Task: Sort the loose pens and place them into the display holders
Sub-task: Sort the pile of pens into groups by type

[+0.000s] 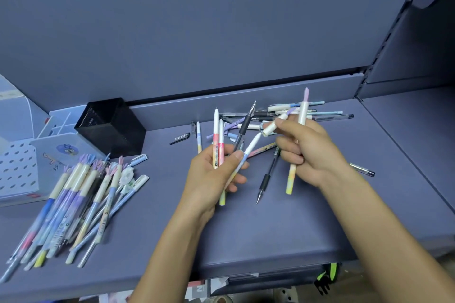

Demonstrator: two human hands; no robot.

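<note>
— From my seat, the tabletop [258, 229] is bare between and in front of my forearms, so there's room to pass.

— And to the left?

— A sorted pile of pens [73, 204] lies there, the black mesh holder [110, 128] behind it, and the white pegboard organizer [17, 170] at the edge.

— Farther back?

— The loose pens [307, 114] clutter the strip against the back wall [221, 32]. The right side panel [418, 44] closes that flank.

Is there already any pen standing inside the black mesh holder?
No. The black mesh holder shows no pen rising from its open top, while the sorted pens lie flat on the shelf in front of it.
</note>
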